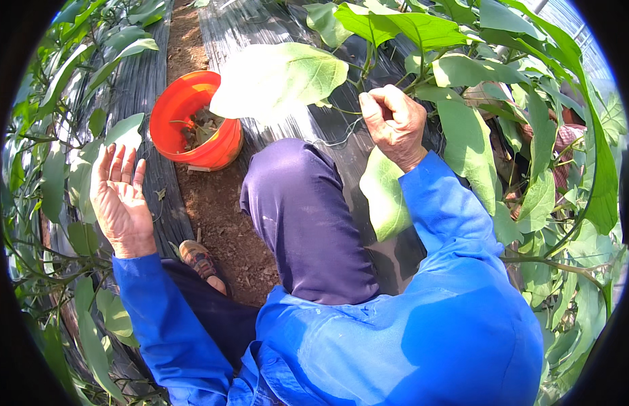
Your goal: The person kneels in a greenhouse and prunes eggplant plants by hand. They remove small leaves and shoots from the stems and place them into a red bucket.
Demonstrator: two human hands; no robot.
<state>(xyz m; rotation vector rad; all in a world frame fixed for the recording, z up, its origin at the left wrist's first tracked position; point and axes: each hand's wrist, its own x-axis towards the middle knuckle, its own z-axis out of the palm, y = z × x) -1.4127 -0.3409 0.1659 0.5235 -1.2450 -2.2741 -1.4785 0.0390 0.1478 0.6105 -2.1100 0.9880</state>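
My right hand (pixel 394 122) is raised at the upper right with its fingers curled beside a plant's stem; a thin stalk or string meets its fingertips, and whether they grip it cannot be told. A large, sunlit leaf (pixel 314 73) spreads just left of it. At the left, my left hand (pixel 123 195) is held palm up, fingers apart, holding nothing, in front of some leaves. Between the hands and farther ahead, an orange-red plastic bucket (pixel 165 122) stands on the ground with dry leaves and plant bits (pixel 203 131) inside.
Broad-leaved plants (pixel 537 203) line both sides. Black plastic mulch film (pixel 142 76) covers the beds beside a bare soil path (pixel 243 248). A thin pale string (pixel 340 143) lies near my raised knee (pixel 299 203). Another person in a checked garment (pixel 565 152) is partly hidden behind leaves at the right.
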